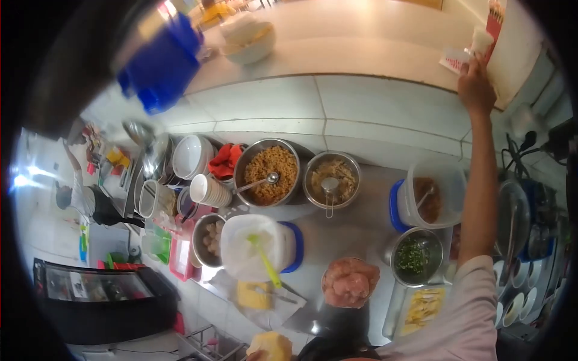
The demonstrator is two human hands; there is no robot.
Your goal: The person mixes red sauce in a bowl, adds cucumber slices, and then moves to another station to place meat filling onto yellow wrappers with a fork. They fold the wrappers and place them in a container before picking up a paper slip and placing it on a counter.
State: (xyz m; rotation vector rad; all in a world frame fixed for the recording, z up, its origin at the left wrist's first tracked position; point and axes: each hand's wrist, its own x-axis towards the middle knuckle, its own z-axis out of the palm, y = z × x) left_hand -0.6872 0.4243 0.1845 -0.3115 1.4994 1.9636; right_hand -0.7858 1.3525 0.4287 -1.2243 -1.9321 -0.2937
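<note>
My right hand [477,88] reaches up to the ledge at the upper right, its fingers closed on a small white object [481,42] whose kind I cannot make out. Beside those fingers stands a white card with red lettering [454,61]. At the bottom edge, my left hand [256,356] shows only in part, gripping a pale yellow rounded lump [271,345]. Near it, a yellow block [254,295] lies on the counter by a knife-like utensil [283,297]. A heap of raw, pale pink meat [350,283] sits in front of my body.
Along the steel counter [355,225] stand a large bowl of brown crumbly food [271,171], a strainer bowl [332,180], a tub with a green spatula [264,259], chopped greens [413,257] and a tub of brown sauce [428,201]. Another person [84,195] stands far left.
</note>
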